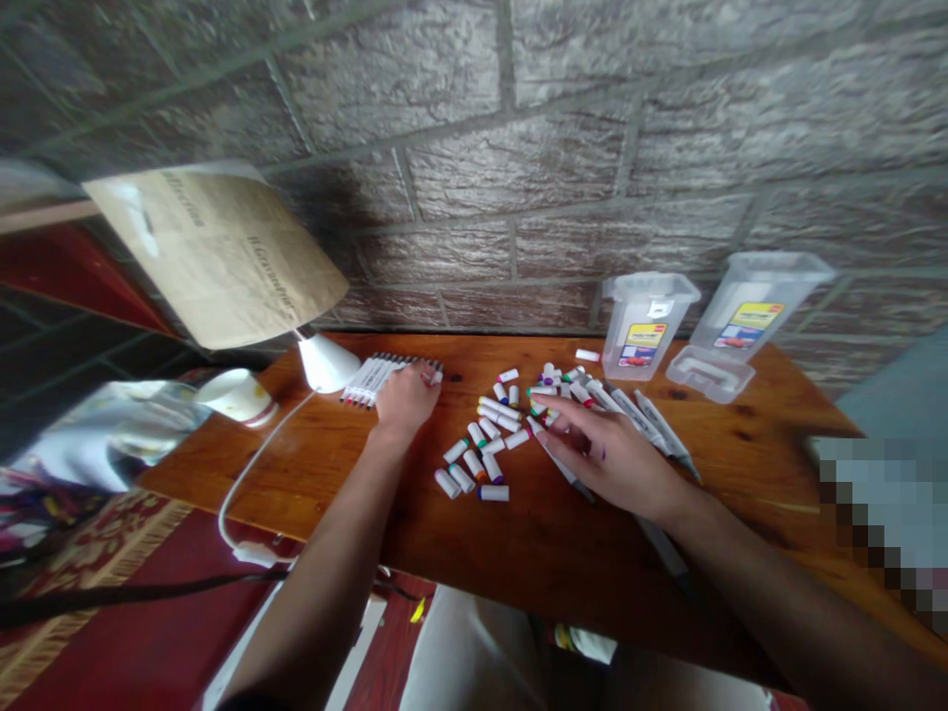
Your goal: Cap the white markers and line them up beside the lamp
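Observation:
My left hand (410, 400) is at the right end of a row of white markers (366, 380) lying side by side near the lamp. Its fingers are bent around a marker at that end, and the palm hides most of it. My right hand (603, 449) hovers over a loose heap of short white marker caps (500, 415) with coloured ends. Thumb and index finger stand apart at the edge of the heap, with nothing clearly held. Beneath the right hand lies a marker (567, 464), and more grey-white markers (648, 420) lie beyond it.
Two clear plastic containers (644, 331) stand against the brick wall at the right, with a clear lid (711, 373) before them. On the left are a lamp (326, 363), its white cord (248, 469) and a paper cup (237, 397). The wooden table's (459, 538) front edge is near my legs.

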The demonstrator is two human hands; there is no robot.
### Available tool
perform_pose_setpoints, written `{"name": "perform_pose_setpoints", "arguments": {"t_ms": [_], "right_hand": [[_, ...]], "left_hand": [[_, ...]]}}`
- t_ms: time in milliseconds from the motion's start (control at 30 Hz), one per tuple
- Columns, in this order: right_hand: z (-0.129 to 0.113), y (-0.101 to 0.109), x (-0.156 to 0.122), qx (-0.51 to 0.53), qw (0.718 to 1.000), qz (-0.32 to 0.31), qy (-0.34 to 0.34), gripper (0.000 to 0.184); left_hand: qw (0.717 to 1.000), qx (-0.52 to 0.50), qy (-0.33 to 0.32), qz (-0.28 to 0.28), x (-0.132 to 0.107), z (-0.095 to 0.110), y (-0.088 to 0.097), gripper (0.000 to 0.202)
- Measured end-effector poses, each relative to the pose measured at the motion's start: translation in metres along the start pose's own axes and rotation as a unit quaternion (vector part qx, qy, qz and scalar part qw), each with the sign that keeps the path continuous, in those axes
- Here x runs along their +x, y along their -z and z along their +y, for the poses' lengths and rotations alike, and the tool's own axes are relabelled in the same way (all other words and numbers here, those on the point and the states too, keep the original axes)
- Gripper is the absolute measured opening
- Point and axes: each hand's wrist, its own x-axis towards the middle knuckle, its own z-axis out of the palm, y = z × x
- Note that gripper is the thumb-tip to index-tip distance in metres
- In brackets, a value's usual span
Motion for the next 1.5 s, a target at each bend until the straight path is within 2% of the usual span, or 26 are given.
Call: {"name": "perform_pose_setpoints", "arguments": {"t_ms": [333,533,867,1167,1267,1333,1367,1433,1500], "right_hand": [[0.003,0.000,0.000,-0.012,1.000,0.003,0.018,0.037],[0.005,-0.001,0.002,-0.034,0.998,-0.040,0.018,0.020],[0.010,0.000,0.002,-0.089,0.993,-0.077,0.002,0.011],[0.012,0.000,0.002,-0.101,0.991,-0.089,-0.012,0.009],[0.011,0.000,0.002,-0.110,0.989,-0.094,-0.020,0.008],[0.011,-0.001,0.001,-0.122,0.987,-0.100,-0.024,0.008],[0.010,-0.002,0.001,-0.130,0.986,-0.104,-0.024,0.008],[0.009,-0.004,0.001,-0.144,0.983,-0.111,-0.025,0.008],[0.007,-0.005,0.001,-0.152,0.981,-0.116,-0.029,0.008]], "left_hand": [[0.999,0.023,0.031,-0.011,0.005,-0.005,-0.002,0.027],[1.000,0.015,0.017,-0.003,0.007,-0.008,-0.004,0.026],[1.000,0.003,0.009,0.013,0.007,-0.008,-0.004,0.031],[0.999,-0.017,-0.009,0.028,0.010,-0.012,-0.006,0.022],[0.991,-0.082,-0.075,0.074,0.008,-0.006,-0.007,0.021],[0.969,-0.154,-0.174,0.089,0.004,0.003,-0.009,0.026],[0.951,-0.187,-0.232,0.078,0.000,0.008,-0.010,0.028],[0.912,-0.232,-0.340,0.010,-0.007,0.018,-0.012,0.027],[0.880,-0.251,-0.400,-0.042,-0.013,0.025,-0.014,0.027]]}}
